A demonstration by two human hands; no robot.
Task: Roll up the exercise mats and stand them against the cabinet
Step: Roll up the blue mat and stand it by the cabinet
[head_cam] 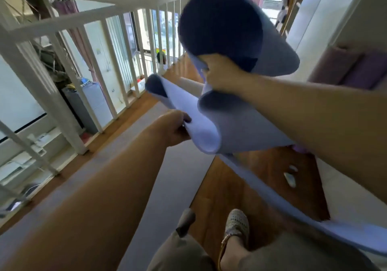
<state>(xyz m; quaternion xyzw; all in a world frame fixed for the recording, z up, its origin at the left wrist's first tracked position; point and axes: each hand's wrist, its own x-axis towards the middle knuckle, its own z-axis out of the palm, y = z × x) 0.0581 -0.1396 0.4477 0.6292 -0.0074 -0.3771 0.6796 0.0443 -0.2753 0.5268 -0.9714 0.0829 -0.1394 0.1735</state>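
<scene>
Probably home loft: white railing (pixel 62 21)

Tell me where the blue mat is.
In the head view, the blue mat hangs mid-frame in front of the white railing, gripped by the left hand and right hand, its tail trailing down to the right.

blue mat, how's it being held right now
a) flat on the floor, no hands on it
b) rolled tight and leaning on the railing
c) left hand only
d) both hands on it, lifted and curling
D: the left hand pinches the lower edge of the blue mat and the right hand grips it higher up, so it curls in the air.
</scene>
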